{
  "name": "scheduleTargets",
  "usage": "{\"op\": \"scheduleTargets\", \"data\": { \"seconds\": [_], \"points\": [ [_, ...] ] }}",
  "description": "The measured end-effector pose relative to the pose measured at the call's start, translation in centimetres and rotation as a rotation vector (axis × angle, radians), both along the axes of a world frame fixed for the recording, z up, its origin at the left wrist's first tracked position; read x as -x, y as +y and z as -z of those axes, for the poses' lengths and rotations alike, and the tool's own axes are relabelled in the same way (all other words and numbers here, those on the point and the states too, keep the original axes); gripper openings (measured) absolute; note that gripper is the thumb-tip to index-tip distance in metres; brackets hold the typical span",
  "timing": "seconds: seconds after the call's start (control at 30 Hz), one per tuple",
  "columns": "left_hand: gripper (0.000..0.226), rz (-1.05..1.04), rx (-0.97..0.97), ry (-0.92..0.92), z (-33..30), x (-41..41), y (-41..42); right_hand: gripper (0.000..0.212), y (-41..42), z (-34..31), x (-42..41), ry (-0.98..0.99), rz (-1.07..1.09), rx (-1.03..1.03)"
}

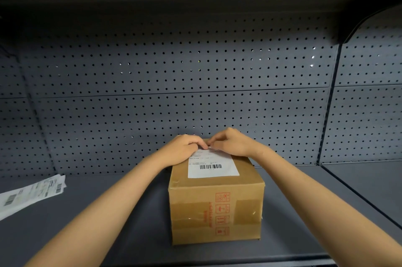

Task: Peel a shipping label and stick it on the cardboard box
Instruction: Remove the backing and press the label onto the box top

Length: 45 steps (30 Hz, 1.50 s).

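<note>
While the box (216, 199) stands on the dark shelf (130, 212) near its front edge, the head view shows the label (212, 164) lying on the box top, barcode toward the person, its near part flat. The left hand (185, 150) and right hand (231, 142) meet at the label's far edge, fingers curled close together and pinching or pressing there; which of the two cannot be told. That far edge looks slightly lifted, so the likely fault is a crease or trapped air if it is pushed down unevenly, or a skewed label if it is tugged. The label sits well inside the top's edges, with margin on both sides. The shelf is bare to the right and behind up to the pegboard (195, 71); loose sheets (30, 195) lie well apart at far left.
</note>
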<state>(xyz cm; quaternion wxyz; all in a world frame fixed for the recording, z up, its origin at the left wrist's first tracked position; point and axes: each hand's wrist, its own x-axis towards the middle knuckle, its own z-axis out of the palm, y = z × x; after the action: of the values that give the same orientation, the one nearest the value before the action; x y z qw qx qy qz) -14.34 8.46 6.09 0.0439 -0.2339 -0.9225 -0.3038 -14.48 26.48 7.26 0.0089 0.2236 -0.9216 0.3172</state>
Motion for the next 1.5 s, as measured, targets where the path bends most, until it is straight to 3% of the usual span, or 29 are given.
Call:
{"op": "scheduleTargets", "data": {
  "seconds": [0.53, 0.8, 0.93, 1.5],
  "points": [
    [0.043, -0.105, -0.061, -0.002, -0.1, -0.7, -3.4, 0.025, 4.0, 0.0, -0.7, 0.010, 0.084, 0.051],
    [0.036, 0.064, -0.091, 0.024, -0.3, -4.1, -0.6, 0.024, 1.0, -0.3, -3.7, 0.005, -0.110, 0.047],
    [0.038, 0.051, -0.053, -0.001, 0.0, -4.7, -0.7, 0.024, 0.9, 0.2, -4.4, -0.020, -0.122, 0.023],
    [0.042, -0.033, -0.114, 0.048, 0.4, -6.7, -2.7, 0.025, 4.3, -0.4, -7.0, 0.067, 0.030, -0.041]
  ]
}}
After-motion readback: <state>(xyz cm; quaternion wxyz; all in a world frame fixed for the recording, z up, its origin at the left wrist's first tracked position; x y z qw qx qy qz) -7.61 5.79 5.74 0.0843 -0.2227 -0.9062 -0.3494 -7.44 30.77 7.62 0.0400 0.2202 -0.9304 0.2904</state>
